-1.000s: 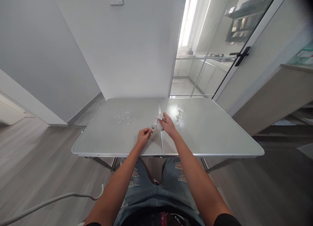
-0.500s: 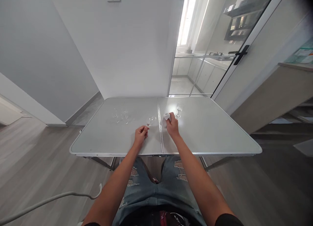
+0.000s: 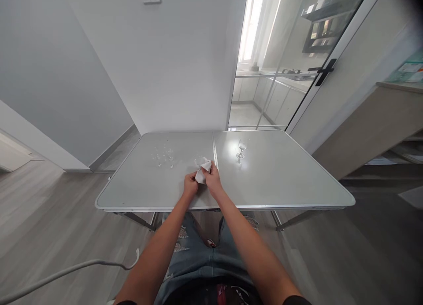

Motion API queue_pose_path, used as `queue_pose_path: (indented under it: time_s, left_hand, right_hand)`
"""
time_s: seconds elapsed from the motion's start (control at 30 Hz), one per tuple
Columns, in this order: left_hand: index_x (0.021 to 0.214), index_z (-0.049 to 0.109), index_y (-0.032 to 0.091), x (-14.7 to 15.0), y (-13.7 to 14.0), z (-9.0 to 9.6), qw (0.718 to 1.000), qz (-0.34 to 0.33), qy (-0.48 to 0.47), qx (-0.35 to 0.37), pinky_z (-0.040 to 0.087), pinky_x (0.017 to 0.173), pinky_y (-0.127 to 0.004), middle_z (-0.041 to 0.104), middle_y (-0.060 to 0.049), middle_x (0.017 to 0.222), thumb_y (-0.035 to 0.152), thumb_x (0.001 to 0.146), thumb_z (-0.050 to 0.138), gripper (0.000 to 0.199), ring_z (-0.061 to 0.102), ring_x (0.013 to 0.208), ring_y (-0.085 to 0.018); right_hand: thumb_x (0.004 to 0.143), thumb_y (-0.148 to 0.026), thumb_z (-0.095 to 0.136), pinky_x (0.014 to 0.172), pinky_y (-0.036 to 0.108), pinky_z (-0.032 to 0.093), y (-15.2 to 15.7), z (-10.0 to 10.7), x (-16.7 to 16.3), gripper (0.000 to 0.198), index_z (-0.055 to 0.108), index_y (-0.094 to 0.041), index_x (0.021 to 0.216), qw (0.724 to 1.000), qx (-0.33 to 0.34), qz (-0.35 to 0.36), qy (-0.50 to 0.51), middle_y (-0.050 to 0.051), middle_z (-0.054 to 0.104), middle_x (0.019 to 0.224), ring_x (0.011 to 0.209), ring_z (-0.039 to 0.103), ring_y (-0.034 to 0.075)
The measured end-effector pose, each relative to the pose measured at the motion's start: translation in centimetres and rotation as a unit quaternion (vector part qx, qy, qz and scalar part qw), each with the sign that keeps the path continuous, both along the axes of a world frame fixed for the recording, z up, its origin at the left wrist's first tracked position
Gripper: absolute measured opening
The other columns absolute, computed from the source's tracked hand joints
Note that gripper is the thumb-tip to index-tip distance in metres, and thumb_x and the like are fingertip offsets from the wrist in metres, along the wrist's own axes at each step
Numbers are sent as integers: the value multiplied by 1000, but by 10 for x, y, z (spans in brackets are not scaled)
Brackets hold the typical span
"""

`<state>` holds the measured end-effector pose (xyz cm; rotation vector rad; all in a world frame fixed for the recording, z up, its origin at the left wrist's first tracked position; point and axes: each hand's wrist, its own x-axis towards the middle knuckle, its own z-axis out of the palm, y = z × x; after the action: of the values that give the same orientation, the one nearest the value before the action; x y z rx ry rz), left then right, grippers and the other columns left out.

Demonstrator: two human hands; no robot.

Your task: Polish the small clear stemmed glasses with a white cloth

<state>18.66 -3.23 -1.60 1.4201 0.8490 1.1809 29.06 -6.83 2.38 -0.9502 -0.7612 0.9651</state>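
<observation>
My left hand (image 3: 191,183) is closed on a stemmed glass (image 3: 197,159), whose clear bowl shows just past the fingers. A white cloth (image 3: 201,175) covers the glass's lower part, so its stem is hidden. My right hand (image 3: 213,178) grips the cloth and presses it against the glass. Both hands are close together above the near middle of the table. A second stemmed glass (image 3: 241,149) stands upright on the right half, apart from my hands. On the left half are several clear glasses (image 3: 163,157), hard to make out against the grey top.
The grey folding table (image 3: 280,181) has a metal rim and a centre seam. A white wall (image 3: 178,67) rises behind it, beside a glass door with a black handle (image 3: 325,71). At the lower left a grey hose (image 3: 89,262) extends over the floor.
My right hand has moved left with the cloth and brought it onto the glass in my left hand. The left hand stays nearly in place.
</observation>
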Motion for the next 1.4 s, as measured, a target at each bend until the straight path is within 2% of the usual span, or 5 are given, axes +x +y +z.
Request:
queue_pose_path:
  time_s: [0.43, 0.73, 1.03, 1.27, 1.4]
  left_hand:
    - [81, 77, 17, -3, -1, 6, 998, 69, -8, 11, 48, 73, -28, 74, -6, 79, 39, 76, 77, 23, 64, 75, -19]
    - [124, 69, 16, -6, 2, 13, 982, -61, -148, -95, 53, 82, -33, 72, -17, 124, 64, 73, 78, 71, 69, 104, -27]
    - [119, 69, 17, -7, 6, 8, 979, -11, -195, -67, 52, 99, -38, 72, -17, 123, 43, 68, 90, 62, 70, 110, -26]
    - [118, 71, 17, -9, 1, 9, 971, -57, -216, -84, 52, 100, -41, 72, -17, 123, 53, 71, 86, 61, 70, 111, -27]
    - [118, 71, 16, -8, 3, 8, 969, -61, -224, -85, 52, 101, -41, 72, -18, 122, 49, 72, 86, 58, 71, 109, -27]
  right_hand:
    - [74, -27, 72, 65, 24, 42, 0, -14, 30, 15, 61, -21, 82, 989, -16, -61, -131, -3, 64, 76, 72, 54, 15]
    - [65, -43, 86, 58, 24, 43, -20, -5, 29, 42, 69, -17, 93, 971, -73, 215, 75, 1, 71, 78, 64, 56, 14]
    - [69, -15, 73, 62, 24, 37, -19, -6, 34, 16, 61, -24, 75, 972, -29, 54, -227, -6, 56, 62, 64, 47, 15]
    - [73, -38, 80, 61, 28, 47, -23, -8, 37, 33, 67, -17, 95, 962, -85, 250, 68, 3, 70, 81, 65, 58, 16]
    - [75, -36, 76, 64, 28, 47, -25, -13, 37, 30, 67, -19, 98, 976, -51, 210, -16, 2, 70, 83, 67, 59, 16]
